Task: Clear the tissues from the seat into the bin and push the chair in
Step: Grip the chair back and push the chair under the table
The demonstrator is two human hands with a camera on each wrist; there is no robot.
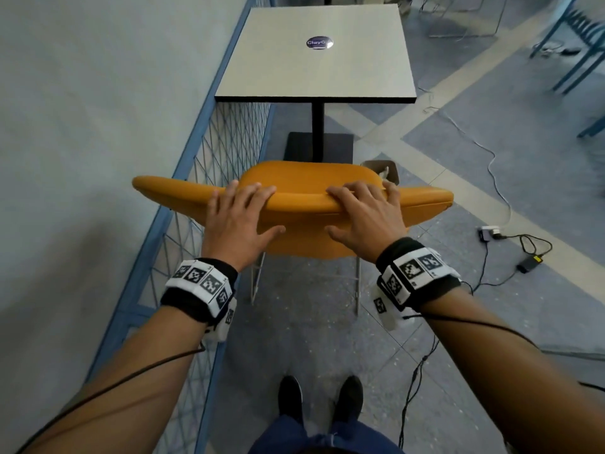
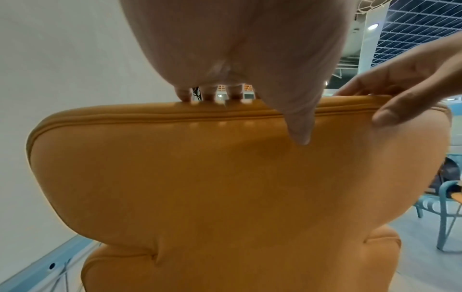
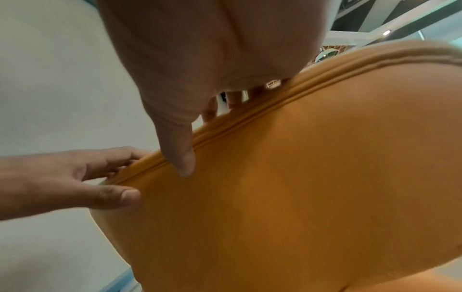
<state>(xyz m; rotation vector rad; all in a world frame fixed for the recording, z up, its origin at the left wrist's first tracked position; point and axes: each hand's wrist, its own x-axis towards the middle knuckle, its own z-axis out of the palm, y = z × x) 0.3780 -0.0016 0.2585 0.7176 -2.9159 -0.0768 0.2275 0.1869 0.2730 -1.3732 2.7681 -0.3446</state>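
Head view: both grips, left hand (image 1: 240, 217) and right hand (image 1: 363, 217), curl over the chair (image 1: 294, 178) backrest's top edge; an uneven shove could knock the bin (image 1: 381, 170) beside the chair.

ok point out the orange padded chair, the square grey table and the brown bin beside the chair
orange padded chair (image 1: 294, 178): head view, on the seat's front part.
square grey table (image 1: 314, 73): head view, on the bare top below the sticker.
brown bin (image 1: 376, 166): head view, on its rim right of the chair.
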